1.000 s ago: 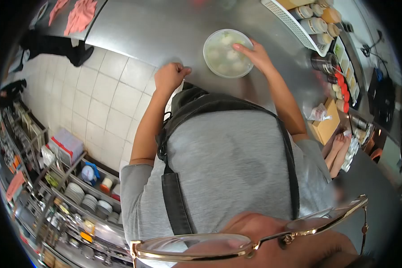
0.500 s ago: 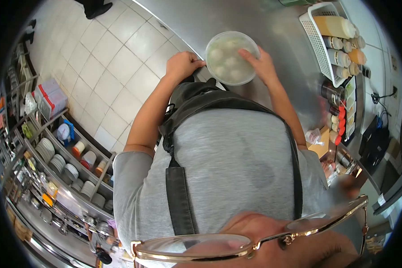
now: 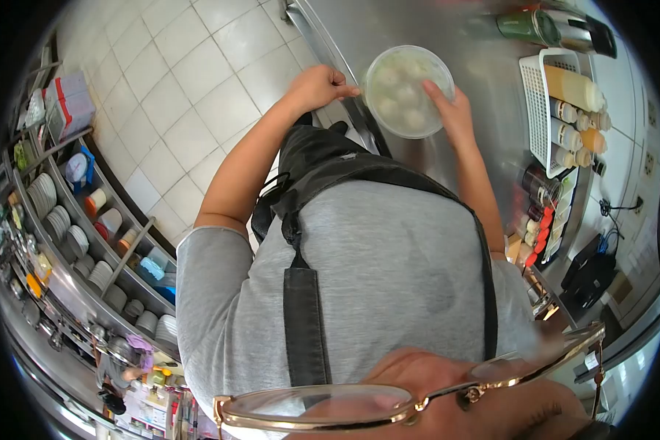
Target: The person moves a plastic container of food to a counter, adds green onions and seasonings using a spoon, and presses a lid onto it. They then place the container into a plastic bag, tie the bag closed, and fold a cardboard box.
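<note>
A round, clear plastic tub (image 3: 400,110) with pale round balls and greenish bits in cloudy liquid is at the top centre, over the steel counter. My right hand (image 3: 453,114) grips it at its right side, thumb across the top and the other fingers mostly hidden. Just left of the tub, my left hand (image 3: 319,89) is closed with thumb and forefinger pinched together, a little apart from the tub. Whether anything small sits in that pinch cannot be made out.
The steel counter (image 3: 484,95) carries a white basket (image 3: 535,110) of sauce bottles, with a green container (image 3: 524,28) beyond it. Red-capped jars (image 3: 541,235) stand to the right. Shelves with stacked bowls (image 3: 77,238) line the left, past the tiled floor (image 3: 205,81).
The view has turned, bringing the green container in. The tub, still in my right hand, appears further right. My left hand has come away from the tub's edge, leaving a small gap.
</note>
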Available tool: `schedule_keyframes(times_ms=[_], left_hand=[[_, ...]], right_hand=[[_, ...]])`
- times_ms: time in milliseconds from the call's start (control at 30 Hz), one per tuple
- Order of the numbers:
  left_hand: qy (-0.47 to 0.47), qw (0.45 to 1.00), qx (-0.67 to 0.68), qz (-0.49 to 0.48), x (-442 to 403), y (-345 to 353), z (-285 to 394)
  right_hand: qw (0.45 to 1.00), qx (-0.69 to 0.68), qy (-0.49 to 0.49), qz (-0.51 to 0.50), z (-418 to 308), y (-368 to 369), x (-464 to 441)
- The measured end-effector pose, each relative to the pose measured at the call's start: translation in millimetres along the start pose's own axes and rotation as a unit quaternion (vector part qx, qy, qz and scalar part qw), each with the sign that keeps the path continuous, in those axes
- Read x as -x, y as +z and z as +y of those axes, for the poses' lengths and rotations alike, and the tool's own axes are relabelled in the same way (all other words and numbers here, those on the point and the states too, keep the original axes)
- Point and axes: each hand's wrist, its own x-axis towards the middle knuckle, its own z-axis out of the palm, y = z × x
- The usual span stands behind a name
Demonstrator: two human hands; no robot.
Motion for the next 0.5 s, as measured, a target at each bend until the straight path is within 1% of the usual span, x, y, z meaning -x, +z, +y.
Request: schedule_keyframes(times_ms=[133,233,333,400,500], left_hand=[[0.007,1.0,0.026,0.014,3,7,-7],[0.004,1.0,0.02,0.005,10,7,-8],[0.018,0.998,0.062,0.017,16,12,-14],[0.029,0.998,0.051,-0.022,17,13,-21],[0.021,0.998,0.044,-0.035,22,16,-25]], right_hand=[[1.0,-0.007,0.01,0.004,-4,3,5],[1.0,-0.003,0.006,-0.002,-5,6,9],[1.0,-0.001,0.006,-0.009,2,7,12],[1.0,0.007,0.009,-0.012,5,7,15],[0.999,0.032,0.013,-0.014,3,9,22]])
